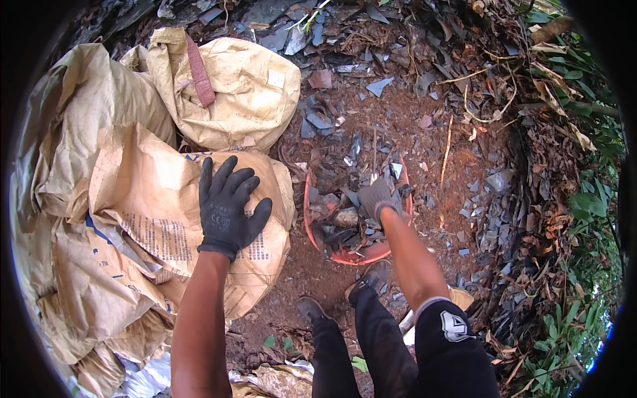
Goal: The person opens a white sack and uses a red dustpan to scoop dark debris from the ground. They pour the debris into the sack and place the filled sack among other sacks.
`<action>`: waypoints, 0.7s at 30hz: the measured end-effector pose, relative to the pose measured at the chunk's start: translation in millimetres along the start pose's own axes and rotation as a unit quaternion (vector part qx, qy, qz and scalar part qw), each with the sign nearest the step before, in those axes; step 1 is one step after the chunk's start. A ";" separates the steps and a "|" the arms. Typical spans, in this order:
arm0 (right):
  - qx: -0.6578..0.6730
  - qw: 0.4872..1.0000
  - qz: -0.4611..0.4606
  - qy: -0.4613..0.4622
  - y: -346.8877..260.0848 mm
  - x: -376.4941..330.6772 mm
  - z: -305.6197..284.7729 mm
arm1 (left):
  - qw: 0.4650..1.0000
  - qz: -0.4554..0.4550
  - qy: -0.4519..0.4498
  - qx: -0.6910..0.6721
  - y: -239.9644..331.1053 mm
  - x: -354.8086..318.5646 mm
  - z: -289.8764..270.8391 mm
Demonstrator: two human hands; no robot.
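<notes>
My left hand (229, 209), in a black glove, lies with fingers spread on a full tan sack (179, 172) covered in printing. My right hand (377, 198), in a dark grey glove, is over the right side of a basin with an orange-red rim (312, 229). It looks closed, though blurred, around a thin rod-like tool (374, 156) that points away from me. The tool's far end blends into the ground, so its kind is unclear. Dark scraps and a brownish lump (346, 217) fill the basin.
Another stuffed sack (232, 86) with a reddish strap stands beyond, with crumpled sacks (93, 106) at far left. Grey shards (379, 87) litter the reddish soil. Leaves and plants (587, 204) border the right. My shoes (312, 308) are just below the basin.
</notes>
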State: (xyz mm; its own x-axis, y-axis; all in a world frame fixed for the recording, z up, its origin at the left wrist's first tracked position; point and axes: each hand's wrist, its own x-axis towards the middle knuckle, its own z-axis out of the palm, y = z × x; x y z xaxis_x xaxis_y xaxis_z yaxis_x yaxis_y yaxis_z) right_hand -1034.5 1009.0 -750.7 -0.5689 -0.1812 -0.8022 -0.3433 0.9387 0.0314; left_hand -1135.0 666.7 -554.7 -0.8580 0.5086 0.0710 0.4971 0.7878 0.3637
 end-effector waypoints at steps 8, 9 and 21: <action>0.480 0.845 0.226 0.066 -55.6 -145.6 32.9 | 1.000 -0.010 -0.008 0.010 -14.1 -9.5 -11.4; 0.508 0.827 0.225 0.083 -64.7 -170.5 34.3 | 1.000 -0.014 -0.014 0.009 -12.9 -12.7 -13.0; 0.475 0.829 0.296 -0.012 -114.8 -356.6 12.4 | 1.000 -0.016 -0.008 -0.018 -16.9 -2.5 -13.6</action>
State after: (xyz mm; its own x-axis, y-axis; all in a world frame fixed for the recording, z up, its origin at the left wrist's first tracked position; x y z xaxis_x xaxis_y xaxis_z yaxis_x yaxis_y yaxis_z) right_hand -783.0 969.5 -475.6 -0.4089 0.3882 -0.8259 0.7402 0.6704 -0.0513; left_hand -1143.0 647.4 -548.5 -0.8711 0.4891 0.0449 0.4645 0.7906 0.3989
